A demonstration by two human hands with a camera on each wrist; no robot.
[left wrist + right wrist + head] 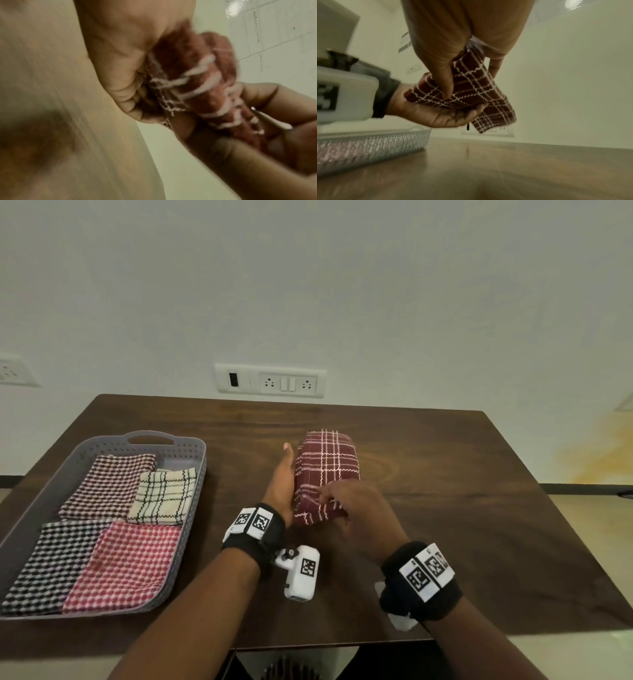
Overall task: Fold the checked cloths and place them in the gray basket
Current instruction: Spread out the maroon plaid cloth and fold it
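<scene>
Your desk (445, 508) carries everything here, its far edge against the wall. The gray basket (191, 474) sits at the desk's left edge, its handle toward the far side, and four folded checked cloths lie in it: a black-and-white cloth (51, 566) in the near left corner, a red-and-white cloth (126, 566) beside it on the near right, a maroon-and-white cloth (109, 484) at the far left, and a cream cloth (164, 494) with dark lines at the far right. The maroon plaid cloth (325, 470), folded, is raised off the desk near the middle, held between your two hands. Your left hand (282, 484) lies along the cloth's left side and cups it from below, fingers together and curled round its underside. Your right hand (356, 515) grips the cloth's near end, thumb pressed into the fabric and pinching it against the fingers. Both wrists wear black bands with white coded tags.
</scene>
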